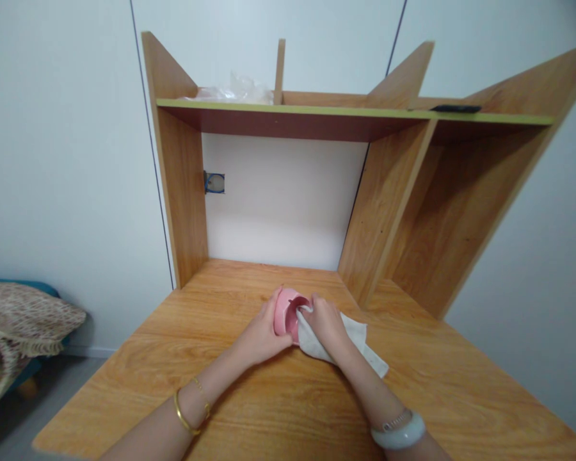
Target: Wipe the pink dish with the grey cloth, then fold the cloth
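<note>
A pink, hollow, rounded container (282, 312) is tilted on its side just above or on the wooden desk (249, 410), its opening turned to the right. My left hand (264, 330) grips it from the left, thumb near the lower rim. In my right hand (325, 320) is a pale grey-white cloth (312, 339), bunched at the fingers and pushed at the container's opening. The rest of the cloth trails to the right under my wrist. My right fingertips are partly hidden by the cloth and the rim.
A wooden hutch (384, 211) with upright dividers rises at the desk's back. On its shelf lie a clear plastic bag (235, 89) and a dark flat object (456, 109). A wall socket box (215, 183) shows behind. A fabric-covered seat (24, 314) stands left.
</note>
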`<state>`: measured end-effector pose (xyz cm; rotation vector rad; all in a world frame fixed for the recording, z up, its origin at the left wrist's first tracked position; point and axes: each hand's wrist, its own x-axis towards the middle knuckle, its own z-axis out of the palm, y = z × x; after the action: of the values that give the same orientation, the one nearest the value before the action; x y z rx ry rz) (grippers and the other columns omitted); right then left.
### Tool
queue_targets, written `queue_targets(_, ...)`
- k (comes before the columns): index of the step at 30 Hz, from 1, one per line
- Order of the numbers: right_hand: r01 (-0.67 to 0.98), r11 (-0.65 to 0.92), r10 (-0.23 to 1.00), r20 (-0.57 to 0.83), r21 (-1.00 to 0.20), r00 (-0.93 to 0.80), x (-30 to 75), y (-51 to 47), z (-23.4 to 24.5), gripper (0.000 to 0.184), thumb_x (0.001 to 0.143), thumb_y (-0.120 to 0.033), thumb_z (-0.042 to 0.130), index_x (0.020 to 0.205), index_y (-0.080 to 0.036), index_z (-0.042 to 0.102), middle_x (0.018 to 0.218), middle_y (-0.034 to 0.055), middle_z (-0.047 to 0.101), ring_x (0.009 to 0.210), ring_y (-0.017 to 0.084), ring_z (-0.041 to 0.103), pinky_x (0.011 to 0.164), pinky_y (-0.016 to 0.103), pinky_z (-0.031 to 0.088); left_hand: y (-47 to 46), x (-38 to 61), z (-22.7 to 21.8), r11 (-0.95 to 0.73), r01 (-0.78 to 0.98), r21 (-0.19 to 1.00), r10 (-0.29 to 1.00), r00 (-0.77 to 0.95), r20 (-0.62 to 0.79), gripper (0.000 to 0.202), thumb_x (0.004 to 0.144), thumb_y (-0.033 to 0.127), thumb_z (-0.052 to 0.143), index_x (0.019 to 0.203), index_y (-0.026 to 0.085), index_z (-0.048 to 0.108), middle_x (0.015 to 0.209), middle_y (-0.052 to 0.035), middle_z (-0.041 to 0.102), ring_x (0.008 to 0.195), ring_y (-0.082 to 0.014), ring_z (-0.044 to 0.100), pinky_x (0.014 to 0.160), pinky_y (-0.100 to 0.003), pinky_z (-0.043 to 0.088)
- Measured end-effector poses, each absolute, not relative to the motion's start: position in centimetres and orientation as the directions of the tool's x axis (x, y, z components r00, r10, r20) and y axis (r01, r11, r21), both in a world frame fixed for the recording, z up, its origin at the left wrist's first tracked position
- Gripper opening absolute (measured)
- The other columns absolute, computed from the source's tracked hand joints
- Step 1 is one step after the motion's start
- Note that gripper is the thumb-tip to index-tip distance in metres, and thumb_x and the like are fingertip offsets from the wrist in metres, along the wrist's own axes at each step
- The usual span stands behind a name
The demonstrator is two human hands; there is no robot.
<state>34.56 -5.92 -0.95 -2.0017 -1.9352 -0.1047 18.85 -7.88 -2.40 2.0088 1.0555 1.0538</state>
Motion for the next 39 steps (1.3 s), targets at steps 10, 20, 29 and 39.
queue_targets(10, 0.954, 0.133, 0.91, 0.415, -0.269, -0.009, 34.6, -6.5, -0.8, 0.015, 0.08, -0.026, 0.05, 0.091, -0.017, 0.049, 0.08, 0.0059, 0.067, 0.074, 0.02, 0.061, 0.072, 0.028, 0.034, -8.1, 18.2, -2.0, -0.401, 0.362, 0.841, 0.894, 0.357, 0.272, 0.09, 0.06, 0.015, 0.058, 0.138, 0.015, 0.014, 0.133, -0.0112, 0.039, 0.116, -0.0236, 0.042, 0.102, -0.037, 0.03)
queue_targets(20, 0.88, 0.387, 0.777, 0.611, -0.276, -0.15, 34.3, -6.7, -0.8, 0.019, 0.078, -0.023, 0.053, 0.094, -0.016, 0.045, 0.1, 0.0116, 0.063, 0.094, 0.021, 0.056, 0.081, 0.031, 0.034, -8.6, 18.2, -1.3, -0.403, 0.372, 0.836, 0.875, 0.423, 0.234, 0.09, 0.059, 0.016, 0.06, 0.138, 0.014, 0.017, 0.138, -0.0118, 0.032, 0.122, -0.026, 0.035, 0.104, -0.038, 0.026)
queue_targets(29, 0.984, -0.002, 0.957, 0.285, -0.179, 0.054, 34.5, -6.8, -0.5, 0.029, 0.082, -0.037, 0.046, 0.09, -0.011, 0.056, 0.082, 0.0141, 0.067, 0.083, 0.026, 0.062, 0.074, 0.033, 0.033, -8.6, 18.2, -0.8, -0.441, 0.381, 0.813, 0.863, 0.428, 0.268, 0.078, 0.059, 0.018, 0.062, 0.132, 0.02, 0.033, 0.134, -0.0082, 0.038, 0.118, -0.0258, 0.04, 0.102, -0.038, 0.029)
queue_targets(39, 0.95, 0.093, 0.982, 0.183, -0.299, -0.039, 34.2, -6.3, -1.7, 0.032, 0.083, -0.031, 0.041, 0.096, -0.014, 0.065, 0.095, 0.0146, 0.067, 0.092, 0.023, 0.06, 0.074, 0.027, 0.038, -7.6, 16.4, -0.9, -0.433, 0.459, 0.776, 0.882, 0.392, 0.26, 0.087, 0.066, 0.022, 0.059, 0.14, 0.021, 0.013, 0.125, -0.0071, 0.049, 0.106, -0.022, 0.05, 0.095, -0.036, 0.037)
